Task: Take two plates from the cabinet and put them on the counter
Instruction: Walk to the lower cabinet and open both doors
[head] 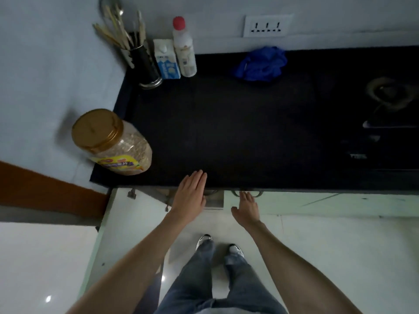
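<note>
I look down at a black counter (238, 132) with pale cabinet doors beneath it. The left cabinet door (127, 227) is swung open toward me; the right door (317, 203) is shut. My left hand (190, 196) hovers flat, fingers together, over the counter's front edge above the open cabinet and holds nothing. My right hand (246, 208) reaches with fingers extended to the handle at the top of the right door, just under the counter edge. No plates are visible; the cabinet's inside is hidden under the counter.
A gold-lidded jar of grains (111, 141) stands at the counter's left front corner. A utensil holder (145, 64), milk carton (166, 60) and red-capped bottle (183, 48) stand at the back left. A blue cloth (260, 64) lies at the back, a stove (390, 123) at right.
</note>
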